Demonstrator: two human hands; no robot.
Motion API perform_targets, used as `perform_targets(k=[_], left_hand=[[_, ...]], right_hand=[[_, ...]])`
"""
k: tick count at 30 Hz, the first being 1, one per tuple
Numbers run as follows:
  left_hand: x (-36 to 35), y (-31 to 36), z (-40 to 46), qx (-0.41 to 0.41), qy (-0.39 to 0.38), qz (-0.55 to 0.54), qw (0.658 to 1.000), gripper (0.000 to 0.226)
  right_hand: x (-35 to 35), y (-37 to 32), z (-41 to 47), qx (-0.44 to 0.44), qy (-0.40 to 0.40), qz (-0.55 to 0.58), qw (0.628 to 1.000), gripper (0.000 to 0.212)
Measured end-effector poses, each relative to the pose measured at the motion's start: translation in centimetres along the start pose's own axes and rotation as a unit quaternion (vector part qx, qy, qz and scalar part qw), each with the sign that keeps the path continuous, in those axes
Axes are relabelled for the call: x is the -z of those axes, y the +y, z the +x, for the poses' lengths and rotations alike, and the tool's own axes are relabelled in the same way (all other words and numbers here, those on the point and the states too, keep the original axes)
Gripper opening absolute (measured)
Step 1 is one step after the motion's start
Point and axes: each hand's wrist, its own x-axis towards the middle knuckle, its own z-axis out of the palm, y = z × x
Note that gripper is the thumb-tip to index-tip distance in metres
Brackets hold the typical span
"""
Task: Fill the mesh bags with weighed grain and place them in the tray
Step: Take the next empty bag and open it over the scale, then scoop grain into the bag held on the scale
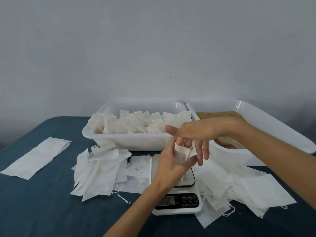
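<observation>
While the left hand (168, 160) holds a small mesh bag (182, 153) above the scale (177, 194), the bag stands roughly upright, its long axis running from the palm up toward its mouth, which faces up and away toward the right hand (196, 132). The left grip is closed on the bag, thumb on the near face and fingers behind it. The right hand is directly above and just to the right of the bag, fingers spread and pointing down; two fingertips appear to enter or touch the bag mouth, and this hand holds nothing that can be seen. The grain (220, 114) lies in the right tray (256, 115), behind and to the right of the bag, so the right hand is the nearer one for fetching it. The left tray (130, 142), already holding many filled bags, lies behind and to the left, on the left hand's side. Whether the held bag contains grain cannot be told. Empty bags (102, 168) lie flat on the table (42, 202) on both sides of the scale.
</observation>
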Motion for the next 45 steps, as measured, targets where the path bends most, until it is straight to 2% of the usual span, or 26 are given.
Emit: perform_targets(k=[4, 7, 10, 12, 14, 15, 18, 21, 24, 26, 28, 30, 32, 34, 38, 40, 45], left_hand=[[-0.1, -0.6, 0.2, 0.027, 0.026, -0.015, 0.999, 0.03], [0.2, -1.0, 0.3, 0.029, 0.039, -0.032, 0.998, 0.027], [0.3, -1.1, 0.4, 0.024, 0.037, -0.039, 0.998, 0.033], [0.3, -1.2, 0.6, 0.013, 0.033, -0.036, 0.999, 0.04], [0.4, -1.2, 0.8, 0.008, 0.033, -0.038, 0.999, 0.041], [0.4, -1.0, 1.1, 0.008, 0.034, -0.046, 0.998, 0.039], [0.5, -0.8, 1.8, 0.015, 0.034, -0.059, 0.998, 0.036], [0.6, -1.1, 2.0, 0.02, 0.03, -0.05, 0.998, 0.034], [0.7, -1.3, 1.7, 0.013, 0.031, -0.041, 0.999, 0.036], [0.8, -1.4, 1.7, 0.011, 0.031, -0.034, 0.999, 0.034], [0.9, -1.5, 1.7, 0.017, 0.03, -0.037, 0.999, 0.032], [0.9, -1.4, 1.7, 0.018, 0.032, -0.046, 0.998, 0.032], [1.0, -1.2, 1.5, 0.015, 0.031, -0.052, 0.998, 0.031], [1.1, -1.3, 1.4, 0.014, 0.03, -0.056, 0.998, 0.031], [1.2, -1.3, 1.4, 0.016, 0.03, -0.049, 0.998, 0.031], [1.1, -1.3, 1.4, 0.016, 0.029, -0.046, 0.998, 0.031], [1.3, -1.4, 1.4, 0.015, 0.028, -0.064, 0.997, 0.032]], right_hand=[[1.2, 0.9, -0.3, 0.036, 0.058, 0.03, 0.997, 0.098], [3.8, 4.4, -2.1, 0.059, 0.189, 0.078, 0.977, 0.086], [5.8, 11.5, -2.1, -0.036, 0.318, 0.006, 0.947, 0.054], [6.1, 16.8, -1.3, -0.16, 0.297, -0.12, 0.934, 0.037], [5.0, 20.9, -0.7, -0.267, 0.22, -0.198, 0.917, 0.044], [4.2, 22.3, -0.4, -0.292, 0.2, -0.198, 0.914, 0.047], [2.5, 24.3, 0.4, -0.287, 0.222, -0.165, 0.917, 0.051], [2.1, 24.3, 0.8, -0.271, 0.237, -0.177, 0.916, 0.037], [3.4, 23.3, 0.0, -0.237, 0.288, -0.203, 0.905, 0.036], [5.1, 22.1, -0.8, -0.231, 0.337, -0.281, 0.869, 0.024], [6.6, 20.8, -1.3, -0.255, 0.368, -0.397, 0.801, 0.009], [7.4, 19.5, -1.4, -0.284, 0.371, -0.492, 0.735, 0.019], [7.8, 18.3, -1.7, -0.303, 0.357, -0.528, 0.708, 0.023], [8.2, 17.9, -1.9, -0.32, 0.328, -0.5, 0.735, 0.028], [7.5, 17.2, -1.1, -0.332, 0.22, -0.342, 0.851, 0.032], [6.4, 17.2, 0.0, -0.339, 0.203, -0.303, 0.867, 0.03], [5.5, 17.0, 3.1, -0.332, 0.258, -0.283, 0.862, 0.019]])
